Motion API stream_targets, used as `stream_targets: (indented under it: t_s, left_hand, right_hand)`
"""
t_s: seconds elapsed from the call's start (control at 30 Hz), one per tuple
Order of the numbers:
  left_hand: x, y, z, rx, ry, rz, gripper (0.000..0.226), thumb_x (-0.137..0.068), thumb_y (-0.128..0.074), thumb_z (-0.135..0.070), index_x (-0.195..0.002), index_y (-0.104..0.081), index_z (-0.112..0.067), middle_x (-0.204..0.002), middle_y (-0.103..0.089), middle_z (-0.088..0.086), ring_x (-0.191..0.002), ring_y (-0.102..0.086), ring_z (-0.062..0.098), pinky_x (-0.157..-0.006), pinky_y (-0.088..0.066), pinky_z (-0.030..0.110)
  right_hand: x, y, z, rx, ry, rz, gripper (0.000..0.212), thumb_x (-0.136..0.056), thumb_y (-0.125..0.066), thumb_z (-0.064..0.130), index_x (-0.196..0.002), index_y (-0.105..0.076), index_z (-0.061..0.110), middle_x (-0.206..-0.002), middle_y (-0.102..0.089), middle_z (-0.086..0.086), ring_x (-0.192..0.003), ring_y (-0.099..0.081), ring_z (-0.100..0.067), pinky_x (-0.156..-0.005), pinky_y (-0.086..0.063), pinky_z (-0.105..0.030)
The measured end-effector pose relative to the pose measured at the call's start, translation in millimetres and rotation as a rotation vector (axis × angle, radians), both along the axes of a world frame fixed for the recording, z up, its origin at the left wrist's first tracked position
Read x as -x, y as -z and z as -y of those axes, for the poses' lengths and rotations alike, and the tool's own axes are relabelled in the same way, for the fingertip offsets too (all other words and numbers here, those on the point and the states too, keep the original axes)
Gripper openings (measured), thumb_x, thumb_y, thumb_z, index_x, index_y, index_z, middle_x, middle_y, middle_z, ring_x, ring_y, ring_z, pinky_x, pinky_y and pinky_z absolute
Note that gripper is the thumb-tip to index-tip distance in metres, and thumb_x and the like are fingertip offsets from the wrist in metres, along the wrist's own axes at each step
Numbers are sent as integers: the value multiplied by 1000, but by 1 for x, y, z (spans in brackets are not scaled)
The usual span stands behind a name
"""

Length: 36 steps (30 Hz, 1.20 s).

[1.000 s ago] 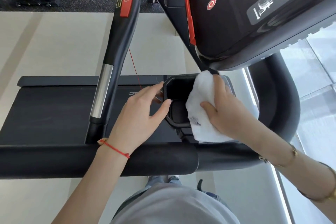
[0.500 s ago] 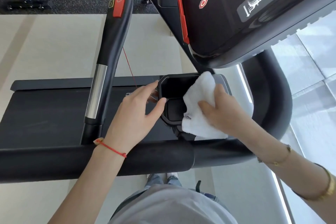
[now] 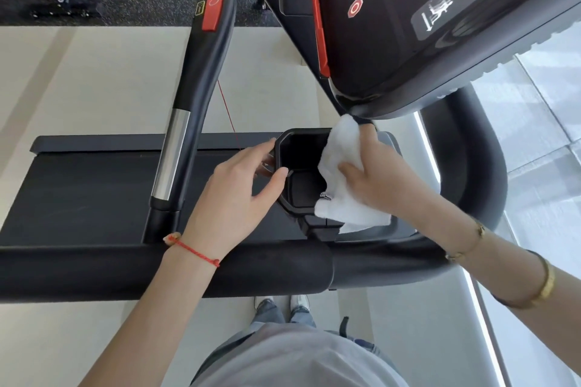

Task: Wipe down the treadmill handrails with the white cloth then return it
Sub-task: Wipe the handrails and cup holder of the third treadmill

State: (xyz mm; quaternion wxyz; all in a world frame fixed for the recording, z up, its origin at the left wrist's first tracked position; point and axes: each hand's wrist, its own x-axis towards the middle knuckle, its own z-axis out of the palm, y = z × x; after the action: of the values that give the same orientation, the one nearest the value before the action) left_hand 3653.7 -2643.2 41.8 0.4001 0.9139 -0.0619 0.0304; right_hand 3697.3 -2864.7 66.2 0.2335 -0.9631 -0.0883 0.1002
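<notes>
Floor of pale beige (image 3: 94, 78) fills the left of the frame beneath you, with a dark speckled mat (image 3: 135, 0) along the top edge and bright glass panels (image 3: 540, 122) at the right. Across the lower middle runs the thick black padded handrail (image 3: 94, 273), curving up at the right. A second black handrail with a red panel and a silver sleeve (image 3: 195, 85) rises at the upper left. The black console with green and red buttons (image 3: 424, 19) overhangs the upper right. At centre sits a black plastic cup-holder tray (image 3: 298, 166). Your left hand (image 3: 239, 195) grips its left rim, thumb on the edge. Your right hand (image 3: 380, 176) presses the crumpled white cloth (image 3: 342, 185) against the tray's right side, fingers curled round it.
</notes>
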Motion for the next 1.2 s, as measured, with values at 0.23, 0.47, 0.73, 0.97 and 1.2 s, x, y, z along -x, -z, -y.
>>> stream_targets:
  t_s: [0.23, 0.47, 0.73, 0.97, 1.2]
  left_hand:
    - [0, -2, 2, -8, -3, -23, 55, -92, -48, -49, -143, -49, -26, -120, -63, -10, -107, -61, 8, -95, -53, 39]
    - [1, -5, 3, 19, -18, -12, 52, -91, -47, -50, -138, -52, -27, -114, -64, -14, -104, -60, 1, -92, -54, 37]
    - [0, -4, 0, -7, -8, -34, 57, -92, -45, -55, -143, -48, -30, -117, -63, -14, -104, -60, 2, -95, -53, 36]
    - [0, -5, 1, -17, -5, -37, 56, -93, -47, -50, -143, -48, -26, -120, -62, -9, -106, -60, 5, -95, -53, 36]
    - [-1, -2, 0, -19, -5, -12, 54, -92, -49, -49, -142, -50, -28, -117, -63, -12, -105, -61, 4, -95, -54, 34]
  right_hand:
    - [-32, -4, -20, 297, -203, 245, 29, -98, -49, 29, -115, -45, 6, -112, -57, -11, -93, -59, -38, -66, -37, -34]
    - [-48, 0, -51, 485, -471, 456, 27, -96, -52, 31, -115, -44, 13, -101, -60, -2, -84, -62, -26, -54, -25, -32]
    - [-28, 1, -18, 457, -265, 444, 37, -97, -48, 38, -120, -43, 9, -106, -58, -10, -82, -62, -34, -56, -28, -32]
    - [-37, 2, -35, 450, -266, 445, 32, -94, -55, 38, -108, -48, 11, -96, -62, -6, -78, -63, -31, -55, -30, -32]
    - [-22, 1, -16, 164, -124, 302, 36, -91, -60, 24, -124, -48, 17, -117, -59, -4, -93, -59, -37, -67, -36, -33]
